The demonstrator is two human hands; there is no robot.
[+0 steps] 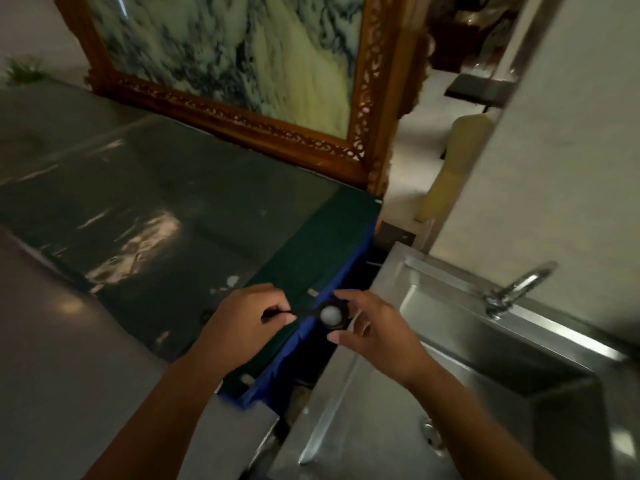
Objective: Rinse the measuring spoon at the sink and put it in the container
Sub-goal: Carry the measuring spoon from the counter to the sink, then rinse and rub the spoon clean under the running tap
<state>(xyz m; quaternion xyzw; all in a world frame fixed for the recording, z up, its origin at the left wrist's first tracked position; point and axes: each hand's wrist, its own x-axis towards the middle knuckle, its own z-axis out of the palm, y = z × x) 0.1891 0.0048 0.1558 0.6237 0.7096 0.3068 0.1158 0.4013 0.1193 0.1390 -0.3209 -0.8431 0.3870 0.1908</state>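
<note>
A small dark measuring spoon (pixel 333 315) with a pale bowl hangs in the air over the gap between the counter and the steel sink (pixel 450 344). My left hand (pixel 242 317) pinches its thin handle. My right hand (pixel 370 327) cups around the bowl end, fingertips touching its rim. The tap (pixel 516 287) stands at the sink's back edge, to the right of both hands, with no water seen running. No container is in view.
A dark glass-topped counter (pixel 166 202) with a blue-edged corner (pixel 311 341) lies to the left. A large wood-framed marble panel (pixel 242 64) leans at its back. A white wall (pixel 554 150) rises behind the sink. A drain fitting (pixel 431 433) shows in the basin.
</note>
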